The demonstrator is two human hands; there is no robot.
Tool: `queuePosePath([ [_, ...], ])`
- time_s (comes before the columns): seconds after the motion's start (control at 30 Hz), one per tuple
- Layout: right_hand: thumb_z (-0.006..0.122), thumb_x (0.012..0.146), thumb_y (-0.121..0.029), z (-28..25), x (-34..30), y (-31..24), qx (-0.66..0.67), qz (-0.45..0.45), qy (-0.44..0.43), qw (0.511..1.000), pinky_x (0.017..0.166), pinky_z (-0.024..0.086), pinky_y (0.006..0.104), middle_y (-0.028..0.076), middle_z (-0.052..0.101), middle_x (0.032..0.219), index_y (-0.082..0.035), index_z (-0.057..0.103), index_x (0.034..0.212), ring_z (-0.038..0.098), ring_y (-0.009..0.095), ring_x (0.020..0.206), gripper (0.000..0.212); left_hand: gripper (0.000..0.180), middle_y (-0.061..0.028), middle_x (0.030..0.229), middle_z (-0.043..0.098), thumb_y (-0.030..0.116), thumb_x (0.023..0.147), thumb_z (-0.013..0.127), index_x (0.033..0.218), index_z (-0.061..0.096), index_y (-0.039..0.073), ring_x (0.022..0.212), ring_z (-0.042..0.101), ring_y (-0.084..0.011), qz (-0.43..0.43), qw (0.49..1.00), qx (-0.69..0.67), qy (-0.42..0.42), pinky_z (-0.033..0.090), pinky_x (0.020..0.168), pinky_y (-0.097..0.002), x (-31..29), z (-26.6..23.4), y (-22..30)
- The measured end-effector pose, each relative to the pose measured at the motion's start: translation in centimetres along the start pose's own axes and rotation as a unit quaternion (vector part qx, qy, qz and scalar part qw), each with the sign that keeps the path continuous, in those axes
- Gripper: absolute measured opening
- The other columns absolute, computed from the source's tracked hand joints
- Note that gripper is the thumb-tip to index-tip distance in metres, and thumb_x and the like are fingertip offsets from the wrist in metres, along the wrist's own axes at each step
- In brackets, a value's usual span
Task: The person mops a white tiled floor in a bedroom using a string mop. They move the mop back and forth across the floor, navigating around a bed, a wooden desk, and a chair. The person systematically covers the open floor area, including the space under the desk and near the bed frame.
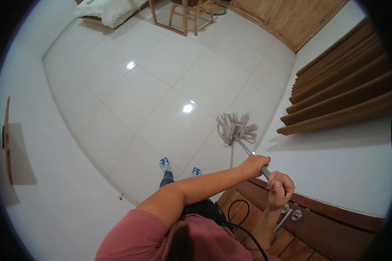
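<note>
- The left hand (255,167) grasps the grey handle of the string mop (237,130), its fingers curled round the shaft below the other hand.
- The right hand (281,189) grasps the same handle near its upper end, fingers curled round it and thumb showing; the two hands are close together.
- The mop is ahead of the person and to the right, its pale grey strands fanned out on the glossy white tile floor (161,108), near the base of the right wall.
- The handle slants from the mop head up toward the hands.
- Two feet in blue patterned footwear (164,164) stand on the tiles, left of the mop.
- A brown pleated curtain (335,96) hangs along the right wall.
- Beneath the right forearm is a brown wooden door (298,250) with a metal lever handle (283,220).
- A black cable (253,238) loops beside the person's pink shirt (137,235).
- At the far side are a wooden chair (196,19) and a bed's white cover (113,11).
</note>
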State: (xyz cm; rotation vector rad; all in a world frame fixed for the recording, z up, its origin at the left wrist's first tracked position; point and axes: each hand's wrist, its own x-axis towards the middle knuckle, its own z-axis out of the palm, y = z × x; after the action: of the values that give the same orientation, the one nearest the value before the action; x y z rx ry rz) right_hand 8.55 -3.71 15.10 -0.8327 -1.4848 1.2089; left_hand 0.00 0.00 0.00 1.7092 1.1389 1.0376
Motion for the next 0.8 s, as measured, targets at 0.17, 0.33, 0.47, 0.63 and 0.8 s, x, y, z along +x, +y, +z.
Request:
queuePosePath([
  [0.17, 0.051, 0.077, -0.010, 9.3, 3.8, 1.0, 0.043, -0.005, -0.075, 0.996, 0.050, 0.030, 0.0288, 0.004, 0.043, 0.050, -0.002, 0.043, 0.058, 0.037, 0.014, 0.047, 0.022, 0.014, -0.0145, 0.067, 0.058, 0.010, 0.068, 0.063, 0.073, 0.051, 0.006, 0.068, 0.057, -0.0382, -0.040, 0.994, -0.015, 0.097, 0.043, 0.058, -0.0439, -3.1, -8.4, -3.2],
  [0.33, 0.054, 0.077, -0.015, 21.8, 7.5, 3.3, 0.187, 0.026, -0.195, 0.963, 0.051, 0.034, 0.0303, 0.005, 0.044, 0.050, 0.000, 0.045, 0.056, 0.040, 0.014, 0.046, 0.027, 0.013, -0.0176, 0.068, 0.058, 0.010, 0.070, 0.063, 0.074, 0.052, 0.007, 0.069, 0.057, -0.0406, -0.145, 0.964, 0.106, 0.195, 0.044, 0.059, -0.0445, -11.6, -24.3, -5.3],
  [0.47, 0.053, 0.078, -0.011, 32.2, 7.0, 5.7, 0.235, 0.078, -0.370, 0.895, 0.044, 0.031, 0.0268, 0.005, 0.046, 0.054, 0.001, 0.047, 0.061, 0.040, 0.012, 0.046, 0.021, 0.011, -0.0201, 0.067, 0.059, 0.010, 0.070, 0.062, 0.074, 0.052, 0.005, 0.068, 0.058, -0.0422, -0.220, 0.919, 0.172, 0.279, 0.045, 0.059, -0.0465, -22.4, -32.8, -7.2],
  [0.63, 0.052, 0.084, -0.012, 41.8, 2.9, 9.1, 0.209, 0.148, -0.512, 0.820, 0.048, 0.033, 0.0255, 0.002, 0.047, 0.057, -0.001, 0.051, 0.066, 0.043, 0.010, 0.051, 0.021, 0.010, -0.0195, 0.066, 0.059, 0.007, 0.069, 0.062, 0.073, 0.054, 0.005, 0.067, 0.059, -0.0405, -0.303, 0.856, 0.204, 0.366, 0.045, 0.057, -0.0438, -34.1, -36.3, -9.3],
  [0.8, 0.052, 0.085, -0.012, 45.8, 0.7, 10.2, 0.194, 0.174, -0.555, 0.790, 0.050, 0.035, 0.0242, 0.002, 0.051, 0.059, -0.001, 0.055, 0.071, 0.045, 0.008, 0.054, 0.018, 0.007, -0.0198, 0.068, 0.059, 0.007, 0.074, 0.060, 0.078, 0.054, 0.004, 0.069, 0.059, -0.0410, -0.335, 0.839, 0.212, 0.373, 0.045, 0.059, -0.0429, -39.6, -37.0, -10.6],
])
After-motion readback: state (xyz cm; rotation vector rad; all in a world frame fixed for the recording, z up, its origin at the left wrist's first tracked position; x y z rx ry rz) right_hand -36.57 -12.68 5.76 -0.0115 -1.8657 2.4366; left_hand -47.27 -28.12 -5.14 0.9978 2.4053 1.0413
